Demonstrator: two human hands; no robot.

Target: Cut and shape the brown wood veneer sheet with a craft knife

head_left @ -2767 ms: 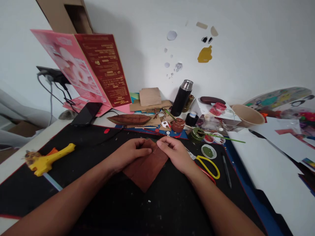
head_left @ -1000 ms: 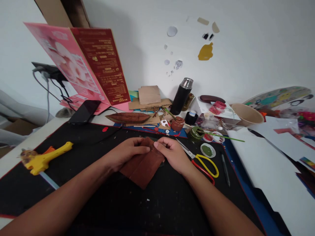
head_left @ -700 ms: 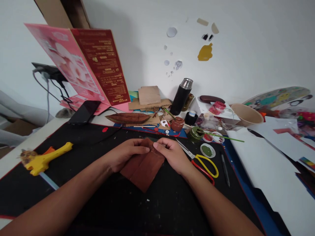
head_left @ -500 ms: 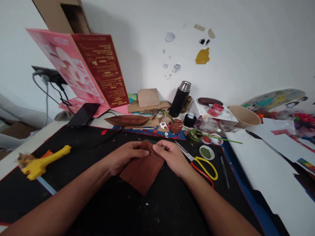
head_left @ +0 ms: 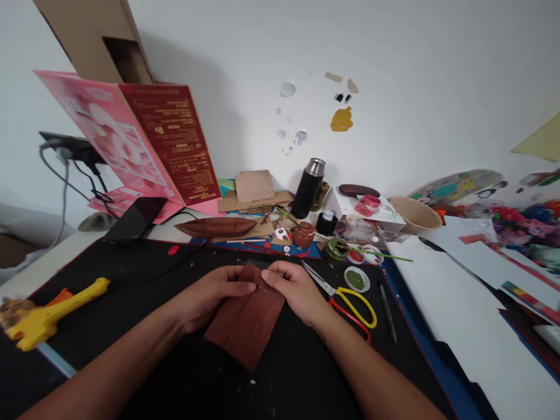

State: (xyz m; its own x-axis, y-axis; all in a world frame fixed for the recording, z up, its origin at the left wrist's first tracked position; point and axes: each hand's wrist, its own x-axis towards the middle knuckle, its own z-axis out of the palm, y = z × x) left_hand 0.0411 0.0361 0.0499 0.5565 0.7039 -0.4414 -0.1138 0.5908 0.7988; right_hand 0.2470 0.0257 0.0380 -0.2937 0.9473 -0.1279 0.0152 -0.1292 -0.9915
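Left hand: the left hand [head_left: 205,297] is laid flat-ish on the left part of the brown paper [head_left: 245,321], fingers held together, with the tips pressed down near the far corner.

Right hand: the right hand [head_left: 295,289] is curled over the right far edge, thumb and forefinger pinched on the paper right where the left fingertips meet it.

Paper: it's lying on the black mat [head_left: 131,291] in the near middle of the surface, folded, with a crease line seen running down its length and a point aimed at the near edge.

What changed: honestly not much. Compared with a few seconds back, the sheet looks narrower and more folded in on the right side, and both hands are kept at the same far corner. The view was tilted down a bit too, so everything sits lower in frame.

What it means: the fold looks like it's being pressed and sharpened rather than started, so this crease is probably close to done.

Right of the hands: scissors [head_left: 350,297] with yellow and red handles are left just beside the right wrist, with a pen [head_left: 387,306] a bit further right.

Left side: a yellow glue gun [head_left: 48,315] is parked well apart from the hands.

Far side: a black flask [head_left: 307,188] and a brown paper boat [head_left: 216,227] are seen by the wall.
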